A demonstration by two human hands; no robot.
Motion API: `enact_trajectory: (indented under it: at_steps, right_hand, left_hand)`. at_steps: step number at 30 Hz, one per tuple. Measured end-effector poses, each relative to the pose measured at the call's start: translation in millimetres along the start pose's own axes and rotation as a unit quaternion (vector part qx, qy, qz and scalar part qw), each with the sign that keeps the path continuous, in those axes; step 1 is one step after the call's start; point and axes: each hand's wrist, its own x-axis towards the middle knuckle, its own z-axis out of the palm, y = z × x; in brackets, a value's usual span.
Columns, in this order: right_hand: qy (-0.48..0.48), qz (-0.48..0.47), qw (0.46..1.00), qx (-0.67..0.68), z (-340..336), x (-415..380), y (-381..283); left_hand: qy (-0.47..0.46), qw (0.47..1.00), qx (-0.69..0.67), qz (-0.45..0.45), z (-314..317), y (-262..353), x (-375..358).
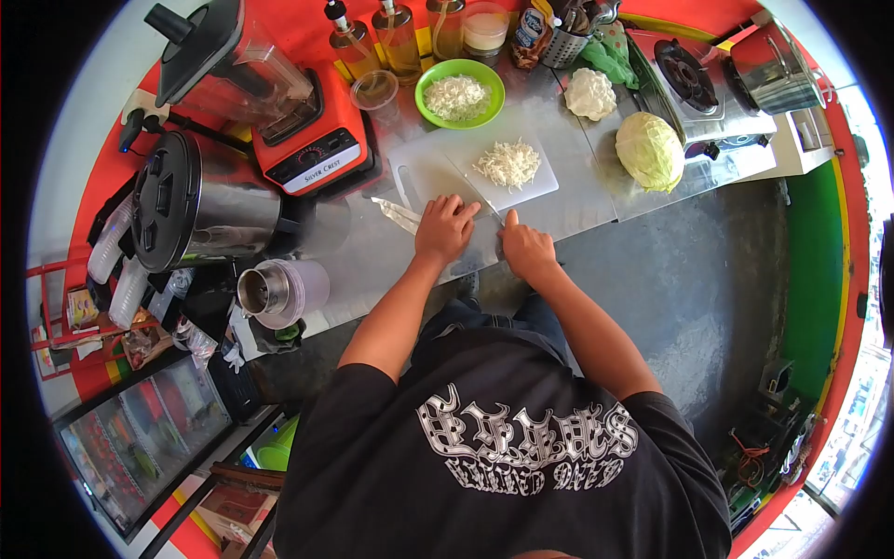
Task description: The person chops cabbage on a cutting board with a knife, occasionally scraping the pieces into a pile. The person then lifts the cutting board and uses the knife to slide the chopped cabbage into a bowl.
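My right hand point(528, 246) is closed round the handle of a knife point(479, 192), whose thin blade points away to the left over the white cutting board point(426, 158). My left hand point(447, 228) rests at the board's near edge, fingers spread a little and bent downward; anything beneath them is hidden. Beside the left wrist lies a crumpled whitish strip point(399, 215). A heap of shredded cabbage point(507, 165) sits on the right half of the board. Beyond it, a green bowl point(498, 101) contains more pale shreds.
A whole cabbage point(649, 152) and a white lumpy thing point(589, 94) lie right, before the gas stove point(717, 126). Oil bottles point(399, 42) line the back. At left stand a red blender point(312, 149), a large lidded metal container point(223, 214) and a steel cup point(264, 290).
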Motion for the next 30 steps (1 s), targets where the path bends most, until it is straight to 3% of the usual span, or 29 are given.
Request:
enact_trajectory:
  at_steps: [4,6,15,30]
  right_hand:
    - [0.005,-0.017,1.000,0.010,-14,10,-4]
    - [-0.052,-0.012,0.999,-0.005,-26,11,-8]
    - [0.013,-0.019,1.000,0.004,1,14,-3]
    - [-0.016,-0.032,0.999,0.001,-9,19,-9]
  left_hand:
    - [0.009,1.000,0.012,0.009,-1,2,0]
    - [0.006,1.000,0.012,0.008,-2,3,0]
    - [0.004,1.000,0.014,0.007,1,1,0]
    - [0.008,1.000,0.017,0.004,-1,4,2]
